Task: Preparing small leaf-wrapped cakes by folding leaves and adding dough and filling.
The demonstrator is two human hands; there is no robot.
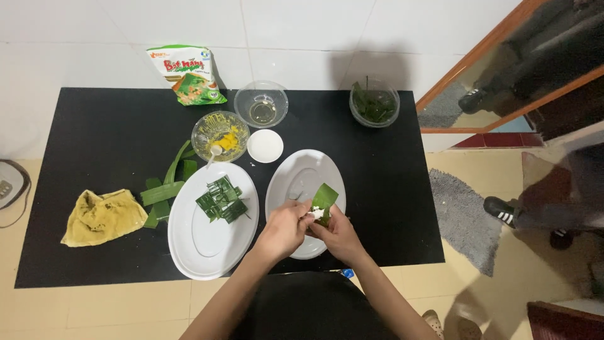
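Your left hand [286, 228] and right hand [336, 232] both hold the green leaf [324, 197] with white filling [316, 214] over the white plate [296, 179], so crumbs fall there.

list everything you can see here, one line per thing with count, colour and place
table: 1, black, centre of the view
oval plates: 2, white, side by side at the table's near edge
folded leaf pieces: a small pile, dark green, on the left plate
long leaf strips: a few, green, left of the left plate
cloth: 1, yellow, crumpled at the table's left end
glass bowls: 3, clear; one with yellow filling, one nearly empty, one with green leaves at far right
small dish: 1, white, between bowls and plates
packet: 1, green and white, far edge
mat: 1, grey, floor at right
left hand: over the right plate, on the leaf
right hand: holds a green leaf with white filling
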